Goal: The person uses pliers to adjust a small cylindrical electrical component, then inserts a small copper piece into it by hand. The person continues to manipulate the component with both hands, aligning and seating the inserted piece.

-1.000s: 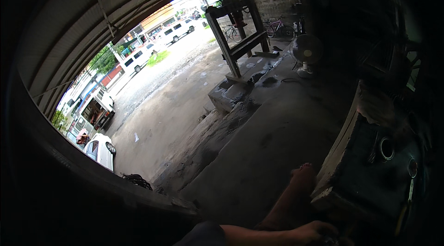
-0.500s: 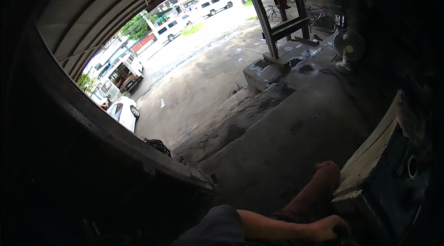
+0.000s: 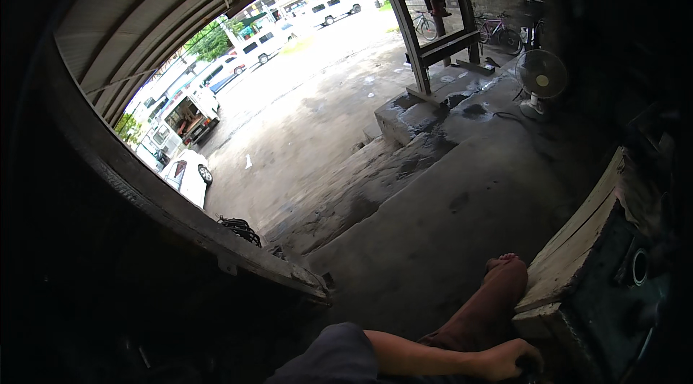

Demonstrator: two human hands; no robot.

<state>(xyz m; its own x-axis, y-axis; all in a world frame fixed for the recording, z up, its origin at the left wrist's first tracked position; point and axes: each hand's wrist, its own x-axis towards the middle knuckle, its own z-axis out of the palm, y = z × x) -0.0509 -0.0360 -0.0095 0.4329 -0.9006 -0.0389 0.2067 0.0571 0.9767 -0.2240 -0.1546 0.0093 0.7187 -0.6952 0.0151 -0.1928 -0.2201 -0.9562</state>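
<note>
Fingers (image 3: 521,348) of your left hand (image 3: 505,360) curl inward at the lower edge, near the closest corner of the wood-sided surface (image 3: 567,252); a dark patch (image 3: 531,364) sits at their tips, and I cannot tell whether your grip grasps something there or bends around mere shade; your right hand is out of view. The clearest thing within reach is the pale ring (image 3: 639,267); it lies on the surface's dark top, beyond the wooden edge and apart from your fingers; your bare foot (image 3: 507,272) rests just beside the wood. As I judge it, the step in hand is close handwork low at the right, most of it hidden in gloom; if you do hold a part, the next move calls for a steady grasp; if you want the ring, it calls for loosened fingers and a reach over that edge; either way, turning your head rightward helps.
</note>
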